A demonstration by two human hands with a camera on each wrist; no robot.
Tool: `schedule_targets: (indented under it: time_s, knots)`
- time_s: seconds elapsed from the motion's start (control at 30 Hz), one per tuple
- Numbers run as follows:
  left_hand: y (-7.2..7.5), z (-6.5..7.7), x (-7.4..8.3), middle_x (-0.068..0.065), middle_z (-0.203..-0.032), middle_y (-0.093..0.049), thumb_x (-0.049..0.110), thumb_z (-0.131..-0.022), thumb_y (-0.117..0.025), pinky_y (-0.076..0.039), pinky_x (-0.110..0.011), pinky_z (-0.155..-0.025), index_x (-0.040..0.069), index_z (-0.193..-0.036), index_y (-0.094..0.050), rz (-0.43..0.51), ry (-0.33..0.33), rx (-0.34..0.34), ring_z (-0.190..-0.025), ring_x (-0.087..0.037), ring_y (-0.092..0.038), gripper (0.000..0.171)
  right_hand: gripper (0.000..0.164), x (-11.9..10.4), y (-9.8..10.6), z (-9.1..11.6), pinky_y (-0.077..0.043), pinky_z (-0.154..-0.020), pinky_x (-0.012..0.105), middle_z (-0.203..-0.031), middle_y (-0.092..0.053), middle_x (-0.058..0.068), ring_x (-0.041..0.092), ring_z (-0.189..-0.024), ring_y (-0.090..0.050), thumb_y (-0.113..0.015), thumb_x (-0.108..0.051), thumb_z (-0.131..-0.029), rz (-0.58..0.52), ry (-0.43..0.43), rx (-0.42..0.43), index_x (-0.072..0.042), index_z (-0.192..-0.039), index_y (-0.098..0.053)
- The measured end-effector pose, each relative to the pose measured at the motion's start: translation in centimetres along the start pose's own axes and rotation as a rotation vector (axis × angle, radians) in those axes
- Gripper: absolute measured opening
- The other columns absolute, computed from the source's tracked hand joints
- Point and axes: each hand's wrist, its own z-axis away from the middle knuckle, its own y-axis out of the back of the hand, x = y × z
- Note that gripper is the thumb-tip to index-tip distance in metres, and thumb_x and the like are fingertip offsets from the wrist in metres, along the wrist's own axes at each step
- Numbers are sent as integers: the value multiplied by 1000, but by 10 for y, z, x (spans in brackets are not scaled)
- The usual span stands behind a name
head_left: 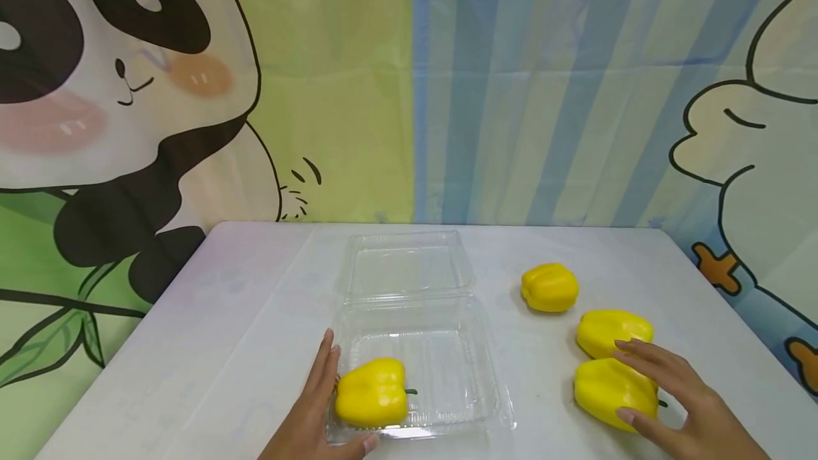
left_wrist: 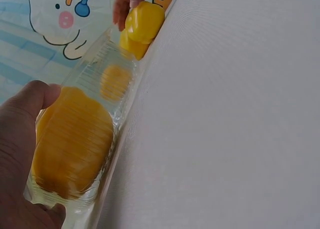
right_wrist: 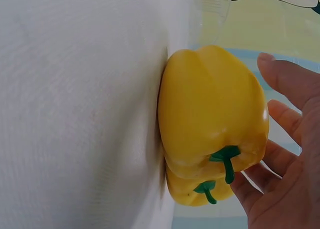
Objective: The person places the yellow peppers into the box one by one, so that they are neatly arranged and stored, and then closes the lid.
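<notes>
A clear plastic clamshell box (head_left: 454, 375) lies unfolded, its lid (head_left: 409, 268) flat toward the back. One yellow bell pepper (head_left: 372, 392) sits in the near left of its base, green stem pointing right. My left hand (head_left: 313, 403) rests at the box's left side, fingers straight and thumb by the front edge. On the right, my right hand (head_left: 690, 403) spreads over the nearest bell pepper (head_left: 613, 392), thumb and fingers loosely around it. In the right wrist view, gaps show between that hand and the pepper (right_wrist: 212, 109).
Behind the nearest pepper, another yellow bell pepper (head_left: 613, 332) lies against it. A further bell pepper (head_left: 549, 287) stands toward the back, right of the box lid. The white table (head_left: 255, 318) ends at a printed curtain (head_left: 486, 91) with cartoon animals.
</notes>
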Motion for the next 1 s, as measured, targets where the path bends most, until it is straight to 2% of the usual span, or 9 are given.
schedule_targets:
  time_s: [0.1,0.2,0.4,0.6,0.67,0.73,0.83,0.87,1.0]
  knots:
    - [0,0,0,-7,-163,4,47,-71,-83,-36,-66,-98,-11,-150,-17,-2,1,-1,-140,-46,-21,117,68,2,-1,-1,-30,-83,-2,-132,-52,-4,-1,-122,-32,-90,-30,-67,-4,62,28,-25,-129,-62]
    - [0,1,0,-5,-163,5,47,-72,-83,-36,-67,-97,-10,-150,-17,-8,-9,1,-139,-47,-21,117,65,2,-1,-2,-22,-88,-5,-129,-55,-10,-11,-124,-26,-91,-26,-65,-9,126,48,-26,-125,-65]
    - [0,1,-1,-7,-163,5,46,-72,-83,-36,-68,-95,-11,-150,-17,-8,-30,11,-138,-49,-22,117,60,5,-3,-3,-16,-90,-5,-127,-57,-10,-7,-119,-31,-92,-23,-62,29,168,69,-24,-117,-70]
    - [0,0,-1,-7,-163,4,47,-72,-83,-38,-66,-96,-12,-149,-17,-18,-27,10,-138,-48,-24,117,56,6,-3,-4,-24,-86,-4,-122,-60,-6,-1,-111,-35,-91,-30,-62,88,145,49,-22,-114,-73]
    - [0,0,-1,-7,-163,5,47,-72,-83,-38,-66,-96,-11,-150,-17,-16,-25,8,-138,-48,-24,117,57,6,-2,-3,-40,-85,5,-121,-59,-6,2,-109,-36,-90,-35,-62,114,122,27,-23,-115,-72]
    - [0,0,-1,-7,-163,5,47,-72,-83,-37,-67,-96,-11,-150,-16,-10,-19,3,-139,-48,-23,117,59,7,-2,-2,-52,-86,24,-122,-58,-5,6,-107,-37,-89,-39,-63,125,103,4,-22,-116,-72]
    - [1,0,0,-7,-163,6,47,-73,-82,-36,-67,-96,-10,-151,-16,-7,-13,-6,-139,-48,-21,117,61,8,-3,1,-53,-77,56,-125,-56,-3,10,-107,-36,-88,-43,-64,130,80,-24,-21,-118,-71]
    - [1,0,0,-7,-163,6,47,-73,-82,-36,-67,-96,-10,-151,-15,-7,-12,-9,-139,-48,-21,117,62,8,-4,2,-51,-76,60,-126,-55,-2,11,-107,-35,-88,-43,-64,130,82,-27,-20,-119,-71]
    - [1,-1,0,-7,-163,7,47,-73,-82,-37,-66,-96,-11,-150,-15,-12,-7,-17,-139,-48,-21,118,63,11,-5,4,-51,-75,58,-127,-53,-4,10,-108,-35,-89,-42,-63,157,111,-10,-21,-119,-71]
